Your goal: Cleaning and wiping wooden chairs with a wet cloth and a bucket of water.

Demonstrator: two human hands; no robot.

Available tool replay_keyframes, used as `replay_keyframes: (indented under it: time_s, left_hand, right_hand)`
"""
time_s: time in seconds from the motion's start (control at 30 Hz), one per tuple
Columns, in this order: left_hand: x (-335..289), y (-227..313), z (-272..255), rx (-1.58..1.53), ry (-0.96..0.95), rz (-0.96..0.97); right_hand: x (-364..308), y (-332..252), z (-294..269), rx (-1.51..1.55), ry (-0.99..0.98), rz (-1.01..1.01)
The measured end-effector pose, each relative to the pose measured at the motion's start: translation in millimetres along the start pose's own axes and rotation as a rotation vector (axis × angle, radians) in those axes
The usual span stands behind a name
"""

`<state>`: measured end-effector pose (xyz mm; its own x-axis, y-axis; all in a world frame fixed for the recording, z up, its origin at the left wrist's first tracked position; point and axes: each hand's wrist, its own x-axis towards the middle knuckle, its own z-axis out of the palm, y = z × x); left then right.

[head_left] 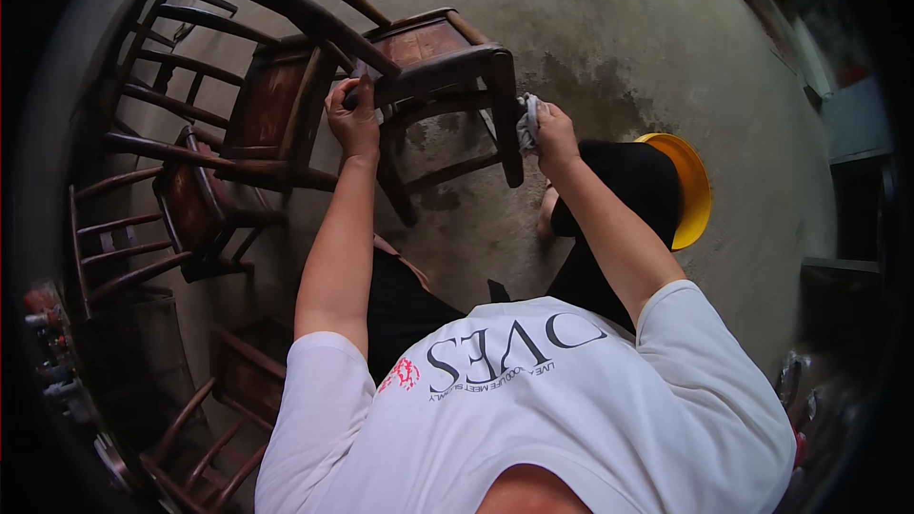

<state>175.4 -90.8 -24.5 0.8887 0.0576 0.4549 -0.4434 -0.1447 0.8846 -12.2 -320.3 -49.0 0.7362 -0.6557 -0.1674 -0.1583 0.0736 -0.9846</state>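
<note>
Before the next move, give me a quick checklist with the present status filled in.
1. Right hand holding the pale cloth: ok.
2. Pale cloth touching the chair leg: cannot tell; it is right beside it.
3. Left hand gripping the near chair: cannot tell; curled fingers hide the contact.
4. Floor free of dark patches: not ok; some show beyond the near chair.
5. Yellow round item fully visible: not ok; the right leg partly hides it.

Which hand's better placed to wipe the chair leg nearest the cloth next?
Probably the right hand: it holds the pale cloth beside that chair leg. The left hand is farther off, beyond the leg.
</note>
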Motion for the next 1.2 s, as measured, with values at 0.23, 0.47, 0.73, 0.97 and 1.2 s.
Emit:
replay_keyframes:
  time_s: [0.23, 0.47, 0.73, 0.97, 1.2]
  left_hand:
    - [7.1, 6.5, 3.1, -0.037, -0.016, -0.038]
    - [6.9, 7.9, 1.0, -0.039, -0.023, -0.032]
    - [9.5, 9.6, -0.2, -0.009, -0.065, -0.059]
    - [13.1, 7.0, -8.1, -0.002, -0.135, -0.012]
    - [14.6, 12.7, -15.7, 0.014, -0.281, -0.062]
  right_hand:
    - [-47.9, -14.8, -1.3, 1.007, -0.746, 0.423]
    - [-76.1, -20.1, 50.1, 1.126, -0.71, 0.634]
    - [-100.0, 11.8, 78.3, 0.057, -0.738, 0.572]
    - [-80.1, -6.8, 164.2, -0.393, -0.471, -0.226]
    - [-98.6, 41.8, 192.4, -0.754, -0.282, -0.462]
